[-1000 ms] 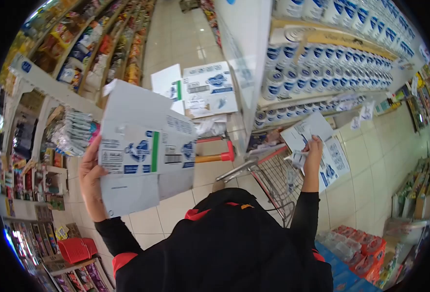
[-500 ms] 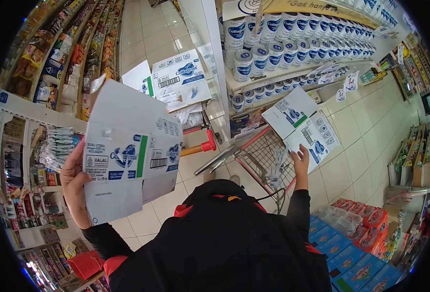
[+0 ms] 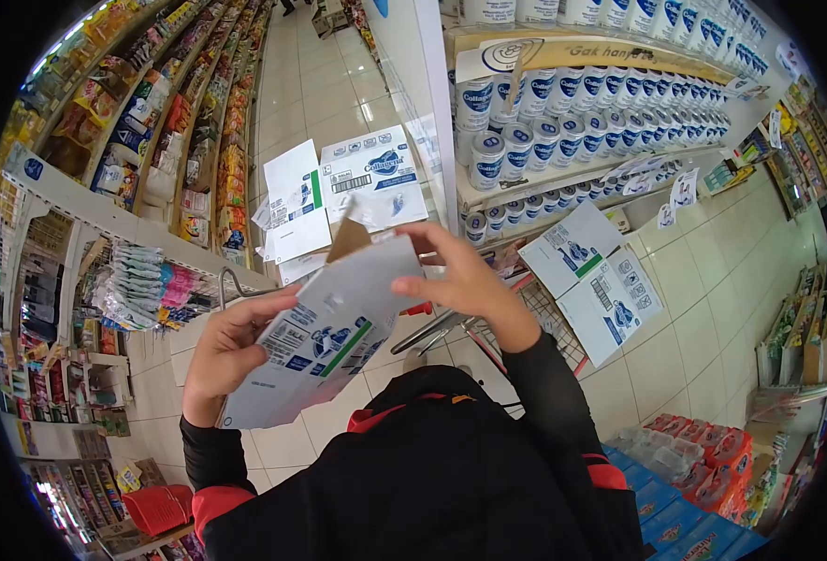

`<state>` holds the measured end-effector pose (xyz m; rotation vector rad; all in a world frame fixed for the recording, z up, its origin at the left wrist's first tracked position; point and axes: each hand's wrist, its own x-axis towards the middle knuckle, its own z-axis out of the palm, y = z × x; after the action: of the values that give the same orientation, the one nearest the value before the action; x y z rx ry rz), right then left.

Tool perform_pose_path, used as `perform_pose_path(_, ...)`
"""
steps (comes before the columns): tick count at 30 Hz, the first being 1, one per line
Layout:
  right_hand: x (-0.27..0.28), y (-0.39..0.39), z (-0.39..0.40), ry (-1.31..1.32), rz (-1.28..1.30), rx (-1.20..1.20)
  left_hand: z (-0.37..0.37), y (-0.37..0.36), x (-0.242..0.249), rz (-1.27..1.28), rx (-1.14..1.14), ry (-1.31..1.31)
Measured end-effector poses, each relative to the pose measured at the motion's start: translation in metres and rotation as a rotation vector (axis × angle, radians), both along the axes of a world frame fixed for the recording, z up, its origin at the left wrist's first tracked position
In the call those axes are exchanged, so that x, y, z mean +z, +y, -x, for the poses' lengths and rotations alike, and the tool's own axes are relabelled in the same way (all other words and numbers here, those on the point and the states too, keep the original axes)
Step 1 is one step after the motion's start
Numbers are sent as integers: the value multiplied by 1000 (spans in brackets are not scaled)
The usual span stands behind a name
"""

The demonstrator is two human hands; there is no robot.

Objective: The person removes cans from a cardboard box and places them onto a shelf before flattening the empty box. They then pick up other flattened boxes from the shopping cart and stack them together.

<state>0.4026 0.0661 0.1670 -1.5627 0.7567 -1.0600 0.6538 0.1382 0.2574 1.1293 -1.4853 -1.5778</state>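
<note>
A white cardboard carton (image 3: 325, 337) with blue print and a green stripe is tilted in front of my chest, partly folded, with a brown flap standing up at its far end. My left hand (image 3: 229, 348) grips its left edge, thumb on the printed face. At the upper right edge, my right hand (image 3: 460, 280) is closed on the same carton, thumb on the near side and fingers behind. Beyond it, flattened white cartons (image 3: 376, 178) lie in a pile. Another opened carton (image 3: 610, 294) rests on the wire shopping cart (image 3: 558, 327) to the right.
White-and-blue cans (image 3: 516, 145) fill the shelves ahead on the right. Snack shelves (image 3: 152, 140) run along the left aisle. A red basket (image 3: 158, 507) is low on the left. Blue boxes (image 3: 680, 519) and red-wrapped bottle packs (image 3: 713, 458) stand at lower right.
My right hand has left the area above the cart and taken hold of the carton. The carton has moved rightward toward my middle and tilted, its brown flap now showing.
</note>
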Motion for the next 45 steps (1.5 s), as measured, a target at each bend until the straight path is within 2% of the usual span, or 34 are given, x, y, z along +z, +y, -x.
perform_pose_path(1,3,0,-6,0,4,7,2,1,2,4,7,0)
perform_pose_path(3,11,2,-17,29,-255,142,8,4,6,23,-22,-26)
perform_pose_path(5,0,7,-32,-65,-207,76,2,6,4,106,-6,-116)
perform_pose_path(7,-20,7,-41,-183,93,-9,-1,11,5,153,43,-516)
perform_pose_path(8,-23,9,-42,-188,54,16,-3,14,3,155,50,-517)
perform_pose_path(9,-24,9,-42,-188,55,21,-5,17,-2,289,51,-726)
perform_pose_path(11,-25,10,-41,-253,59,202,-9,24,-11,558,44,-1142)
perform_pose_path(12,-24,14,-40,-297,-141,218,-3,27,-13,610,133,-1122)
perform_pose_path(13,-20,11,-35,-296,-146,221,1,30,-14,604,135,-1122)
perform_pose_path(15,-9,3,-23,-341,-342,402,8,36,-16,642,164,-1177)
perform_pose_path(16,-4,4,-22,-451,-347,417,12,37,-16,684,168,-1178)
perform_pose_path(17,6,6,-21,-449,-350,419,14,38,-16,682,171,-1176)
perform_pose_path(19,25,8,-15,-63,-316,252,17,40,-17,704,137,-1236)
perform_pose_path(20,25,7,-13,105,-221,189,18,40,-18,702,135,-1233)
perform_pose_path(27,16,6,1,66,-374,133,20,37,-16,747,1,-1251)
perform_pose_path(29,24,11,2,-9,-497,13,22,36,-12,751,-24,-1250)
perform_pose_path(30,21,11,3,-8,-499,14,23,35,-10,752,-66,-1294)
perform_pose_path(32,13,11,9,258,-82,-2,22,33,-5,753,-111,-1338)
perform_pose_path(33,15,12,12,258,-87,-4,19,30,-3,820,-207,-1354)
perform_pose_path(34,19,13,16,376,-111,71,18,26,0,888,-304,-1366)
perform_pose_path(35,24,15,20,495,-138,146,19,23,5,886,-310,-1361)
perform_pose_path(38,34,22,33,513,-101,153,26,14,31,1017,-440,-1472)
perform_pose_path(39,38,26,38,515,-105,145,29,13,43,1023,-446,-1465)
perform_pose_path(41,41,38,50,271,-10,-39,40,12,65,1024,-550,-1498)
perform_pose_path(42,36,46,60,215,-148,-20,47,13,68,1065,-562,-1485)
perform_pose_path(43,32,50,65,214,-153,-35,55,14,71,1075,-575,-1476)
perform_pose_path(45,29,60,74,-95,85,148,73,17,74,1165,-601,-1469)
